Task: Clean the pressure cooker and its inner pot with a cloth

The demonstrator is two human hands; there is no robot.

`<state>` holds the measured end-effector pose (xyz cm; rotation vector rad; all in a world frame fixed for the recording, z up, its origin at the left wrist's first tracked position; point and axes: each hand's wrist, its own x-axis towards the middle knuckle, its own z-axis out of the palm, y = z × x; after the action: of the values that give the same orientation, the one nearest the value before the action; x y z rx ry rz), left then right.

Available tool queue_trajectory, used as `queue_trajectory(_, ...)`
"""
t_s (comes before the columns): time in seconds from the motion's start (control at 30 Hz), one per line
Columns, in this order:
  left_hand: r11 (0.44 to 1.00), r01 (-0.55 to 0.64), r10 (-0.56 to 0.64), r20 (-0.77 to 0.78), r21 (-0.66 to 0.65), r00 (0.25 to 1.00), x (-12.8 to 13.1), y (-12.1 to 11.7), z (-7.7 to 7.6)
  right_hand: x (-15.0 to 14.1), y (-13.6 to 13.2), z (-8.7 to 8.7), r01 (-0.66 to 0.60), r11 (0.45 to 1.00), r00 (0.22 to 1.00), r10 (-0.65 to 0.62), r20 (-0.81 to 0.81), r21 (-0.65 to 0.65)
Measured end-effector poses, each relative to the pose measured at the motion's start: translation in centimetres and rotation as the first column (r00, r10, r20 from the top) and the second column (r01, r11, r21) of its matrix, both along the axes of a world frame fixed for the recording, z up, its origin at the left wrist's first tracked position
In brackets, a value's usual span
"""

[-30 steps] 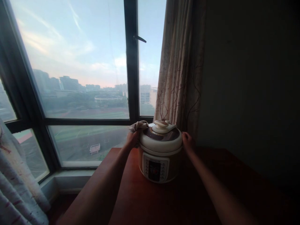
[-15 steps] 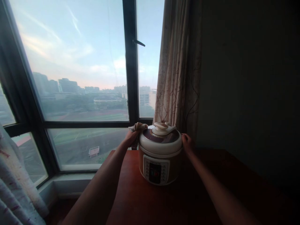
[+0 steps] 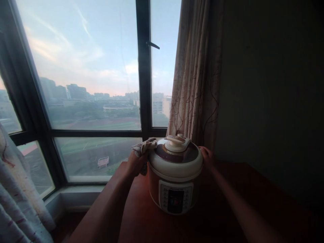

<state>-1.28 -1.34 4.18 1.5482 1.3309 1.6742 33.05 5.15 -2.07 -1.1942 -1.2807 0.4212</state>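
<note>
At about nine o'clock of the scene, a pale curtain edge (image 3: 17, 202) hangs beside the big window (image 3: 83, 84). Moving right, the left hand (image 3: 135, 163) is closed around a crumpled cloth (image 3: 144, 146) and pressed against the left side of the pressure cooker (image 3: 176, 175), at the rim of its lid. The cooker stands upright on the red-brown table (image 3: 141, 219), roughly at the scene's centre, control panel facing the camera, lid on with its knob at twelve o'clock. As a judgement, both sides are already held but the cooker rests on the table, so any lifting or shifting is not yet done. The right hand (image 3: 206, 156) cups the cooker's right side at three o'clock, fingers curled against the lid rim. Both forearms reach forward, nearly straight. Behind hangs a patterned curtain (image 3: 194, 74).
</note>
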Motion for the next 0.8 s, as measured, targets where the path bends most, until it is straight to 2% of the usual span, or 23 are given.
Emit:
queue_trajectory(0.07,0.996,-0.062,0.07,-0.138,0.059,0.988,0.0,-1.1,-0.5,0.2,-0.4,0.0,-0.03,1.0,1.0,0.03,0.0,0.003)
queue_trajectory(0.2,0.975,-0.222,0.222,-0.223,0.024,0.949,0.1,-3.9,-1.3,0.1,-0.7,0.1,-0.082,0.997,0.997,0.082,-0.011,0.013)
queue_trajectory(0.37,0.954,-0.293,0.272,-0.239,-0.057,0.932,0.9,-7.2,-2.5,0.0,-0.5,0.0,-0.098,0.995,0.995,0.099,-0.033,0.024)
queue_trajectory(0.47,0.959,-0.27,0.252,-0.185,-0.084,0.95,1.5,-7.5,-2.9,0.0,-0.4,0.0,-0.098,0.995,0.995,0.099,-0.032,0.025)
queue_trajectory(0.57,0.995,-0.101,0.103,-0.096,0.025,0.99,1.6,-6.0,-2.0,0.1,-0.4,0.0,-0.094,0.995,0.995,0.095,-0.028,0.025)
queue_trajectory(0.67,0.995,0.078,-0.075,-0.04,0.066,0.996,1.0,-2.8,-0.2,0.2,-0.4,0.0,-0.096,0.995,0.995,0.097,-0.024,0.025)
queue_trajectory(0.73,0.987,0.158,-0.158,0.021,-0.007,0.987,0.4,-0.3,0.7,0.1,-0.5,0.1,-0.1,0.995,0.995,0.1,-0.021,0.026)
queue_trajectory(0.8,0.968,0.184,-0.165,0.124,-0.168,0.978,-0.4,2.2,1.3,0.1,-0.5,0.1,-0.101,0.994,0.995,0.102,-0.019,0.028)
